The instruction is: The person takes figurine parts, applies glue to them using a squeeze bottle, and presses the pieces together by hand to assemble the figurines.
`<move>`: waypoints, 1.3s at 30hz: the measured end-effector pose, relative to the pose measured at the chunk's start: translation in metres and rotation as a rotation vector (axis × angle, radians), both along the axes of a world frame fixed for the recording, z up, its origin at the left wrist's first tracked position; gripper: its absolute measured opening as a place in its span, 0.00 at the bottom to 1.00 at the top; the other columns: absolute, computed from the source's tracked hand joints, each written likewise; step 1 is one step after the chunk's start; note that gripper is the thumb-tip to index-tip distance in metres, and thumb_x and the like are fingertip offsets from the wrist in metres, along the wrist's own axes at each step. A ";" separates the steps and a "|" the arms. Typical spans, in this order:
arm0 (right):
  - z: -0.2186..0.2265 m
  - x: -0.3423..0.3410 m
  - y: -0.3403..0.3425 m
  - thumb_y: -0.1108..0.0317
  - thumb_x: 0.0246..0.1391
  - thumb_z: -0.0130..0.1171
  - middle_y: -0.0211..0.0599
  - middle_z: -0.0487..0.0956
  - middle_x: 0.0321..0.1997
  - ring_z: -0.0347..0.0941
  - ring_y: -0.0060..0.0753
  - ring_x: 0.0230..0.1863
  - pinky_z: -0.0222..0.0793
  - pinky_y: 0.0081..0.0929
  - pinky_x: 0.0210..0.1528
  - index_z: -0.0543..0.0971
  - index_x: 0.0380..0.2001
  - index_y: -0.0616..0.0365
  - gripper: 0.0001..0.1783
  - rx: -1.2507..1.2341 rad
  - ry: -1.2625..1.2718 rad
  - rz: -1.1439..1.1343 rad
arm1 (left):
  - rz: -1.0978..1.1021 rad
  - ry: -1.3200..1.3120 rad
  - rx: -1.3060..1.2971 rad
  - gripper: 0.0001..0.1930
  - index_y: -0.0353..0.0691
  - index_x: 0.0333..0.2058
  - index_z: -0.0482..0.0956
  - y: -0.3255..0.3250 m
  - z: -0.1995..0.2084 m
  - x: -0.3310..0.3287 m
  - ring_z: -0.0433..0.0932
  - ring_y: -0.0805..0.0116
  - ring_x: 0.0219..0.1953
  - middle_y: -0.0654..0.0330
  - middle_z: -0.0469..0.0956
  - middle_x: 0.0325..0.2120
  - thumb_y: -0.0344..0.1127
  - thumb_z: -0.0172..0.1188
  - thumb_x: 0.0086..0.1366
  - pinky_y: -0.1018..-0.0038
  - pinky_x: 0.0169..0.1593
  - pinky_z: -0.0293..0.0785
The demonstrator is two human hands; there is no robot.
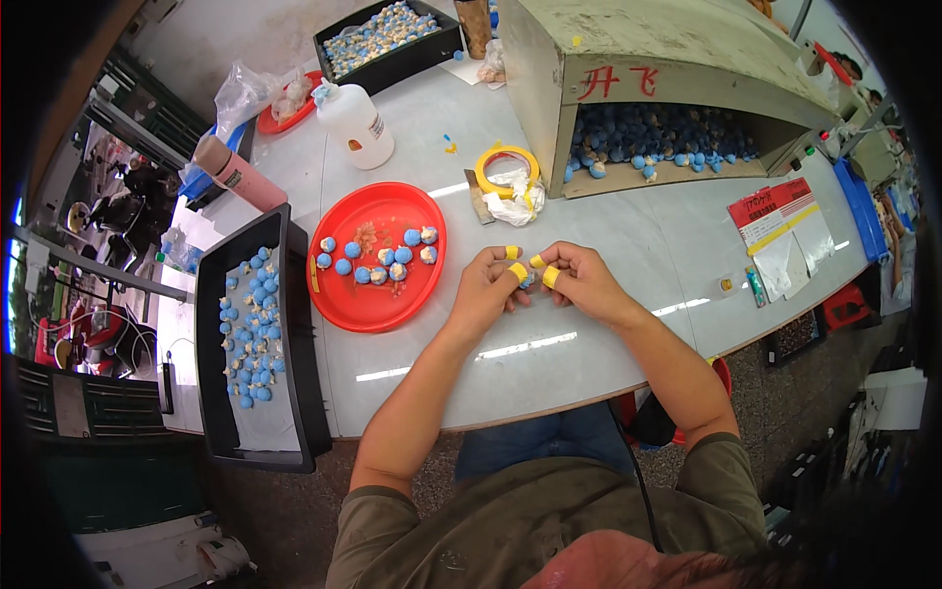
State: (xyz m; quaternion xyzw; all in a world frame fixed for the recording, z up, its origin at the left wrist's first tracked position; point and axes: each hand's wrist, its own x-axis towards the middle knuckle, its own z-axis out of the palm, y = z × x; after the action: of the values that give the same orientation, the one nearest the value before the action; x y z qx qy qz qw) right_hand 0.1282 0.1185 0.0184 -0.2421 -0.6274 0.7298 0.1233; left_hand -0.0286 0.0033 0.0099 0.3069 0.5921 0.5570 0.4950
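My left hand (485,294) and my right hand (591,285) meet over the table's middle, with yellow tape wrapped on thumbs and index fingers. Between the fingertips a small blue ball-like piece (527,280) shows in part; both hands pinch it, and the fingers cover most of it. Left of my hands lies a red plate (334,306) with several small blue-and-cream balls (401,272) on it. Just beyond my hands are a roll of yellow tape (482,177) and a crumpled white tissue (512,208).
A black tray (303,393) of similar balls stands at the left edge; another black tray (432,47) is far back. A white bottle (345,118) and pink thermos (243,177) stand beyond the plate. An open-fronted box (677,49) holds blue pieces. A red-and-white card (770,208) lies right.
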 end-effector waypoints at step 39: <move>-0.019 0.030 0.137 0.68 0.47 0.63 0.43 0.71 0.46 0.68 0.47 0.52 0.68 0.43 0.48 0.71 0.44 0.57 0.20 1.141 -0.692 -0.981 | 0.630 1.527 0.471 0.19 0.30 0.45 0.71 -0.011 0.026 -0.021 0.69 0.46 0.53 0.44 0.73 0.47 0.25 0.61 0.53 0.52 0.57 0.62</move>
State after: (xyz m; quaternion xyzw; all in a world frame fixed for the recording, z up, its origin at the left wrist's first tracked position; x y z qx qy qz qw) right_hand 0.1585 0.2556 -0.0008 -0.5993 -0.7271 0.0469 0.3316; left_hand -0.0498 -0.0080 0.0359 0.5137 0.6897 0.4177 -0.2933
